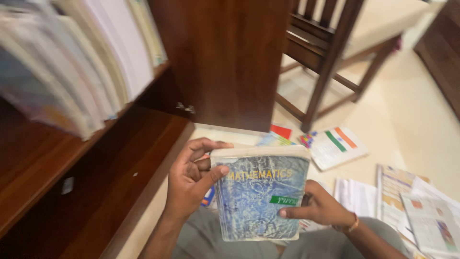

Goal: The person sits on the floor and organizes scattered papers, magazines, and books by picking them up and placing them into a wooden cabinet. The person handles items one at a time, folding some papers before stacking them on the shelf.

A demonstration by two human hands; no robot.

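Observation:
I hold a thick blue paperback book upright in front of me, its front cover facing me. My left hand grips its left edge and top corner, thumb pressed on the cover. My right hand, with a bracelet at the wrist, holds the right edge, thumb lying across the cover's lower right. The book's worn page edges show along the top.
A dark wooden bookshelf stands at the left, with its open door beside a row of leaning books. A wooden chair stands behind. More books and papers lie scattered on the pale floor to the right.

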